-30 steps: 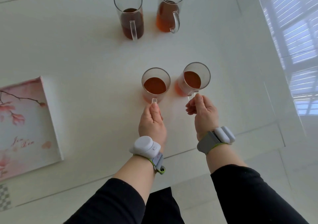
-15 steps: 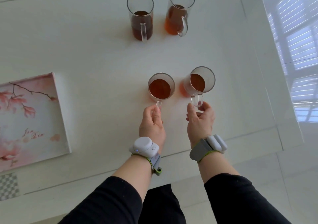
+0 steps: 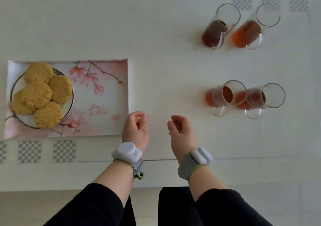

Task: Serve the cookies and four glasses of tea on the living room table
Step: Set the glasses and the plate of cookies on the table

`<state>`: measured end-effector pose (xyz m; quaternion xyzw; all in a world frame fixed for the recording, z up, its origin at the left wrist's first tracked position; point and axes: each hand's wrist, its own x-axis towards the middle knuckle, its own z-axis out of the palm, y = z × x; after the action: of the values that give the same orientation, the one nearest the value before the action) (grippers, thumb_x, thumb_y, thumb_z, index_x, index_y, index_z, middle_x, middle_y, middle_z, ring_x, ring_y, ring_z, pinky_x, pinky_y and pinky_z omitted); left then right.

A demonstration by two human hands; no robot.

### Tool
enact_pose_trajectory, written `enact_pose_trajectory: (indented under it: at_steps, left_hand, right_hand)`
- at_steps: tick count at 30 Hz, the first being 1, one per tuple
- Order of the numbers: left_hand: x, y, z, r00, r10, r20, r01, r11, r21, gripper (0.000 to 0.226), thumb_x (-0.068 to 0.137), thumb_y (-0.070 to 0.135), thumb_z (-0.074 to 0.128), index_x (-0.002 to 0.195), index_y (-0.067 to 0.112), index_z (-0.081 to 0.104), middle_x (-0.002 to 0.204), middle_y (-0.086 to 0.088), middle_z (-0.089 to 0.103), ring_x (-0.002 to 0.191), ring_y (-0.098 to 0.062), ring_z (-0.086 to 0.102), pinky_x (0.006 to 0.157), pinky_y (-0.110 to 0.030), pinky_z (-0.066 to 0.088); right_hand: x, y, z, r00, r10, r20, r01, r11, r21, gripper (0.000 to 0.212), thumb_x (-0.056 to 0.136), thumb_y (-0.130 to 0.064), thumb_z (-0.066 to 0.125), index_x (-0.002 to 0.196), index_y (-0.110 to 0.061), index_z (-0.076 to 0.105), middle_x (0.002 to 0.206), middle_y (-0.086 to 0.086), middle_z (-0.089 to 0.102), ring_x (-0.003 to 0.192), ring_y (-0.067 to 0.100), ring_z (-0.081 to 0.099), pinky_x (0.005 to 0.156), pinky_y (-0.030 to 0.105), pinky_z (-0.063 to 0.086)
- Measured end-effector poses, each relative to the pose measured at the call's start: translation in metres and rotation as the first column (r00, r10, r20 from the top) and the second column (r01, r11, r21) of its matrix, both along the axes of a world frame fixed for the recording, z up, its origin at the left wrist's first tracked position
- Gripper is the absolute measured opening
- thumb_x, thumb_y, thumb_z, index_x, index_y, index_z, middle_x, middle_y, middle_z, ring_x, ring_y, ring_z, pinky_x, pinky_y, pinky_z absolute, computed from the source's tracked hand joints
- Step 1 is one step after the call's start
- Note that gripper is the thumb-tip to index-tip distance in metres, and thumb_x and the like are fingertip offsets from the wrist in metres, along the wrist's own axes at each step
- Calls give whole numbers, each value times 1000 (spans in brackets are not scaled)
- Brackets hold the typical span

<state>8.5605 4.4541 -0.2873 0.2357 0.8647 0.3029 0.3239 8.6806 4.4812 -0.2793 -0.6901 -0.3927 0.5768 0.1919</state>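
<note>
Four glasses of tea (image 3: 225, 95) stand on the desk (image 3: 156, 34), right side, in two pairs. Cookies (image 3: 40, 93) sit on a plate on the floral tray (image 3: 104, 86), left. Next likely step: lift the plate level with both hands, supporting its rim. Left hand (image 3: 135, 128) hovers beside the tray's corner, right hand (image 3: 180, 130) alongside; fingers loosely curled, holding nothing.

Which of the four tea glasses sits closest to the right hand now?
The near-left glass, nearest the right hand. Its neighbour sits farther right; the other two stand at the far edge.
</note>
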Motion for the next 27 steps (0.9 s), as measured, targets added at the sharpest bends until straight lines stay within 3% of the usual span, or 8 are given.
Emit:
enact_pose_trajectory:
  at_steps: [2,5,7,11,17,20,24,27]
  left_hand:
    - [-50,-21,2,999,26,-46,-25,1000,13,24,91,36,49,102,18,59,87,4,60,74,-14,54,64,-20,33]
    - [-117,-42,6,993,21,-118,-15,999,50,26,91,34,49,103,13,59,88,-1,59,73,-13,51,54,-7,31]
    - [-166,-59,7,989,42,-140,-34,998,57,28,91,34,48,105,11,58,90,-4,60,74,-13,53,54,-6,32]
    - [-232,-80,9,981,85,-177,-75,995,63,29,91,36,47,105,13,57,91,0,58,65,2,54,50,-6,34]
    - [-316,-103,-7,957,152,-247,-149,988,32,30,91,35,46,103,11,61,91,0,54,71,-14,50,51,-12,29]
    - [-333,-110,-20,955,180,-235,-182,983,13,31,92,35,45,102,11,61,95,-4,57,72,-13,50,57,-16,31]
    - [-331,-110,-25,969,162,-188,-151,986,71,23,93,28,47,96,10,61,81,4,53,68,3,48,54,1,32]
    - [-322,-106,-25,976,159,-150,-149,986,73,23,93,31,48,94,11,58,77,7,54,66,1,48,52,1,32]
  right_hand:
    - [-52,-7,1,995,104,-13,-104,994,23,19,89,-31,54,108,-32,57,99,-10,63,88,12,61,80,27,50]
    - [-117,-15,3,981,191,-38,-188,981,53,22,89,-29,55,111,-30,59,98,-11,64,87,8,61,80,22,49]
    - [-165,-20,1,973,223,-61,-220,974,56,25,89,-29,55,113,-29,60,101,-10,66,91,9,62,83,24,50]
    - [-224,-20,-12,972,213,-94,-215,977,-4,27,86,-33,56,113,-31,60,102,-8,69,95,13,65,88,31,52]
    - [-292,-22,-43,978,190,-83,-199,972,-124,34,85,-22,59,119,-19,59,91,-6,71,83,15,70,85,38,56]
    - [-312,-25,-55,987,123,-100,-139,975,-175,27,84,-12,60,111,-15,64,88,3,73,75,21,73,74,42,60]
    - [-318,-22,-60,990,100,-97,-118,971,-208,16,80,-7,64,81,-23,68,77,5,75,64,24,73,63,44,61]
    - [-317,-18,-61,992,79,-104,-101,966,-238,15,79,-7,66,75,-21,68,75,8,75,67,29,73,64,43,60]
